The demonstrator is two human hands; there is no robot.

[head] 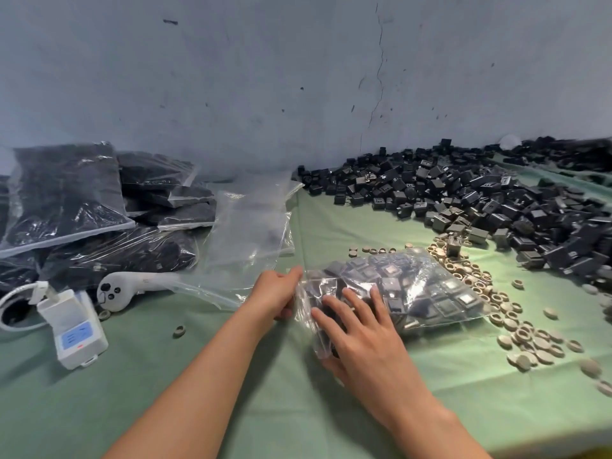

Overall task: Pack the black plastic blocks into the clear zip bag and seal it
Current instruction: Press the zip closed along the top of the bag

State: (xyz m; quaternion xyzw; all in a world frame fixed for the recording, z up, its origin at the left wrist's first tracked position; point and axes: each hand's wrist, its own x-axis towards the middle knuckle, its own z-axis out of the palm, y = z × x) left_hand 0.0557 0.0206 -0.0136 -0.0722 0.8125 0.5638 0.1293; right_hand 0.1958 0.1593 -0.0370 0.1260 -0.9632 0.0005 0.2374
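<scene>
At the far left of the green-covered desk [66,409] lies a heap of filled bags [66,200], with a white box-shaped device [74,326] and a white controller [119,289] in front of it. Just right of these sit some empty clear bags [251,220].

The left hand [276,294] has its fingers curled onto the left end of the zip bag [430,293], which looks to be the mouth, and pinches the plastic there. The right hand [361,326] lies on top of the bag with fingers straight and spread, pressing down. Its thumb is at the near corner, and whether it hooks under the plastic cannot be told.

The zip bag lies flat on the desk in front of the person, well stuffed with black blocks [390,276]. Beyond it to the right a large loose pile of blocks [496,207] reaches to the wall, and beige rings and discs [530,339] are scattered just beside the bag.

Filling seems finished, so the step in hand is probably closing: flattening the load and gathering the mouth. Whether the zip is already partly pressed shut cannot be made out. The next move likely calls for squeezing out the air, lining up the two lips of the zip and running pinched fingers along it, keeping blocks clear of the strip
</scene>
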